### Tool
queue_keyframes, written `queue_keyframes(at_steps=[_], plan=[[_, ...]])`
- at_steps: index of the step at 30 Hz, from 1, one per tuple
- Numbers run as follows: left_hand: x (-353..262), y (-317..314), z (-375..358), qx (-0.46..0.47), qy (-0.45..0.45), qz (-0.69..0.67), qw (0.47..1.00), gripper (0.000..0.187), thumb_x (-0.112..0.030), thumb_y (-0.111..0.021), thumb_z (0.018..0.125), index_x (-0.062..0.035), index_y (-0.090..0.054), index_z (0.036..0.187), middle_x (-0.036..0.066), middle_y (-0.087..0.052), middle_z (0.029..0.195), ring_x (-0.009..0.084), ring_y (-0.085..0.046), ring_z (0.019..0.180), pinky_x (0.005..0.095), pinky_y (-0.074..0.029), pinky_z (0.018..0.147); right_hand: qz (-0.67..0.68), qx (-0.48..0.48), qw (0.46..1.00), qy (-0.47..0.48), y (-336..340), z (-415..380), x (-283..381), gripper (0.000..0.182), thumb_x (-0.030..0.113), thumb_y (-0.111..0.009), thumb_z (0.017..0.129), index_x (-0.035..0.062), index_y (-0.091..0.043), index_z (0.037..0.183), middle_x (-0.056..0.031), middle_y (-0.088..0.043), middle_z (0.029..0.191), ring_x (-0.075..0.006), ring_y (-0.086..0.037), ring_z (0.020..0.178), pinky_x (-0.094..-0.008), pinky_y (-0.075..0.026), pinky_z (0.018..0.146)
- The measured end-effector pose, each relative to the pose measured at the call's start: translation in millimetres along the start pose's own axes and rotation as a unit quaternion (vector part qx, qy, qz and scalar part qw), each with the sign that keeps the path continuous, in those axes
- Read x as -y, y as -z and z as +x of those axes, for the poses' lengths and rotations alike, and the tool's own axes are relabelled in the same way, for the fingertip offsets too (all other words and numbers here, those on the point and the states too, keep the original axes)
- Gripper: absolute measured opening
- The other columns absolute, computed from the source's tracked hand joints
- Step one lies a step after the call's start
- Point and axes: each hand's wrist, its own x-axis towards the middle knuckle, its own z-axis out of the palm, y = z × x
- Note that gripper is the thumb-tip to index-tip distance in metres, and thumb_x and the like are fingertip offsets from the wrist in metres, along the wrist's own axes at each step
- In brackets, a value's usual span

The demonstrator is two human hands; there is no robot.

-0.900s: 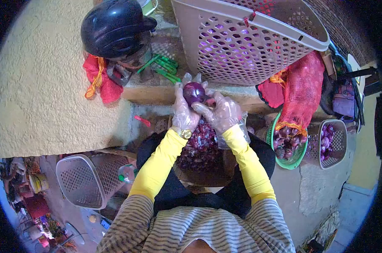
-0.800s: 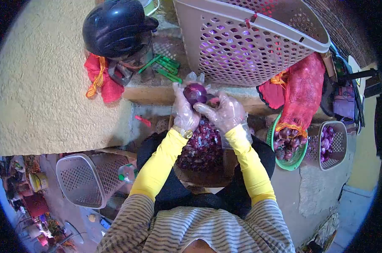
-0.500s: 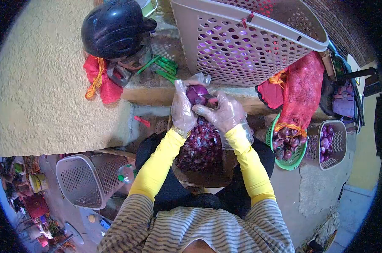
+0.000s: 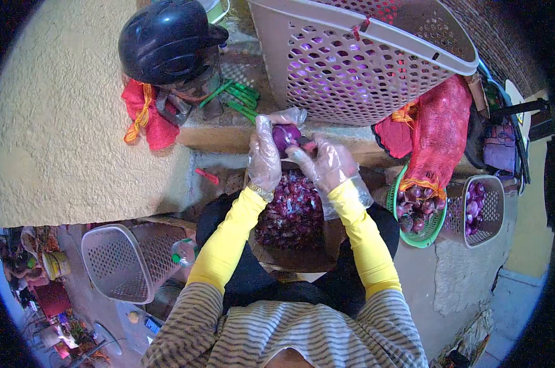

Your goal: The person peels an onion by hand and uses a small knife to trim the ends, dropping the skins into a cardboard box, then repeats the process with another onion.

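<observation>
A shiny purple-red onion [image 4: 285, 137] sits in my left hand [image 4: 264, 156], whose gloved fingers wrap around its left and far side. My right hand [image 4: 331, 162], also in a clear plastic glove, is closed close against the onion's right side. A small dark and pinkish piece shows at its fingertips; I cannot tell what it is. Below both hands, between my knees, a box [image 4: 331, 245] holds a heap of dark red onion skins [image 4: 290, 211].
A large perforated crate [image 4: 277, 61] of onions stands ahead. To the right are a red mesh sack [image 4: 440, 132], a green basket [image 4: 436, 230] of onions and a smaller grey basket [image 4: 497, 214]. A dark helmet [image 4: 161, 46] and green-handled tools [image 4: 244, 95] lie ahead left; a grey basket [image 4: 115, 264] stands left.
The onion has turned slightly in my left hand. My right fingertips have shifted a little over its side, and both hands stay in nearly the same place.
</observation>
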Motion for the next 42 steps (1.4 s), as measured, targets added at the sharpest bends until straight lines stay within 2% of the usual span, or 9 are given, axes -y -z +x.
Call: queue_keyframes(at_steps=[3,5,8,15,17,21,25,27,42], plan=[[-2,4,1,0.004,0.004,0.053,0.999,0.063,-0.053,-0.021,0.108,-0.0038,-0.061,0.106,0.012,-0.067,0.114,0.0218,-0.062,0.103,0.037,-0.046,0.1,0.074,0.044,0.996,-0.007,0,3,-4,0.057,0.061,-0.07,0.082,0.0045,-0.07,0.081,-0.0179,-0.069,0.072,-0.0364,-0.067,0.068,-0.0444,-0.052,0.067],[-1,5,3,0.027,0.01,0.034,0.999,0.064,-0.053,-0.02,0.108,-0.0038,-0.062,0.102,0.012,-0.067,0.113,0.0219,-0.063,0.103,0.0368,-0.046,0.099,0.136,0.125,0.98,-0.073,1,4,-5,0.05,0.052,-0.067,0.09,0.0025,-0.069,0.081,-0.0115,-0.064,0.065,-0.0174,-0.059,0.059,-0.0374,-0.048,0.064],[-6,5,3,0.039,0.019,0.031,0.999,0.065,-0.054,-0.02,0.108,-0.004,-0.062,0.1,0.013,-0.067,0.115,0.0227,-0.063,0.103,0.0375,-0.047,0.099,0.181,0.176,0.963,-0.094,-13,8,-20,0.052,0.053,-0.064,0.093,0.002,-0.07,0.082,-0.0087,-0.063,0.063,-0.0116,-0.055,0.061,-0.0359,-0.048,0.063],[-4,6,5,0.037,0.058,-0.051,0.996,0.066,-0.056,-0.021,0.106,-0.0043,-0.061,0.1,0.017,-0.064,0.122,0.0282,-0.063,0.111,0.0431,-0.05,0.101,0.08,0.198,0.975,0.062,9,3,-4,0.05,0.054,-0.062,0.093,0.0069,-0.072,0.08,-0.0136,-0.066,0.067,-0.021,-0.062,0.059,-0.0389,-0.048,0.06],[5,10,8,-0.011,0.159,-0.134,0.978,0.064,-0.058,-0.024,0.105,-0.0045,-0.06,0.101,0.017,-0.063,0.124,0.0305,-0.062,0.115,0.0468,-0.056,0.095,0.023,0.197,0.971,0.132,7,0,-4,0.051,0.06,-0.063,0.088,0.0117,-0.072,0.077,-0.0146,-0.069,0.072,-0.036,-0.068,0.07,-0.0457,-0.053,0.066],[9,11,10,0.012,0.171,-0.258,0.951,0.063,-0.06,-0.031,0.103,-0.0031,-0.057,0.111,0.018,-0.056,0.136,0.0344,-0.061,0.119,0.0495,-0.058,0.091,-0.06,0.214,0.95,0.22,8,-6,-7,0.055,0.068,-0.06,0.086,0.0158,-0.071,0.073,-0.0127,-0.067,0.07,-0.0338,-0.068,0.07,-0.0475,-0.053,0.066],[11,19,10,0.073,0.125,-0.188,0.971,0.063,-0.059,-0.034,0.103,-0.0026,-0.053,0.126,0.022,-0.049,0.142,0.0388,-0.059,0.12,0.0539,-0.054,0.097,-0.083,0.24,0.94,0.23,11,-8,-11,0.059,0.073,-0.058,0.084,0.0166,-0.072,0.075,-0.0135,-0.069,0.074,-0.0346,-0.068,0.072,-0.0476,-0.054,0.067],[9,16,12,0.045,0.209,-0.316,0.924,0.067,-0.059,-0.032,0.104,-0.0009,-0.043,0.135,0.021,-0.053,0.139,0.0326,-0.06,0.12,0.0516,-0.054,0.1,-0.086,0.242,0.94,0.226,12,-9,-15,0.061,0.076,-0.058,0.081,0.0173,-0.074,0.076,-0.0138,-0.069,0.077,-0.0347,-0.069,0.076,-0.0483,-0.054,0.069],[16,16,14,0.022,0.258,-0.361,0.896,0.063,-0.051,-0.038,0.105,-0.0027,-0.037,0.145,0.024,-0.043,0.147,0.0404,-0.05,0.13,0.059,-0.042,0.11,-0.13,0.234,0.945,0.187,20,-4,-7,0.065,0.079,-0.063,0.073,0.0157,-0.076,0.081,-0.013,-0.071,0.08,-0.0343,-0.07,0.079,-0.0469,-0.055,0.071]])
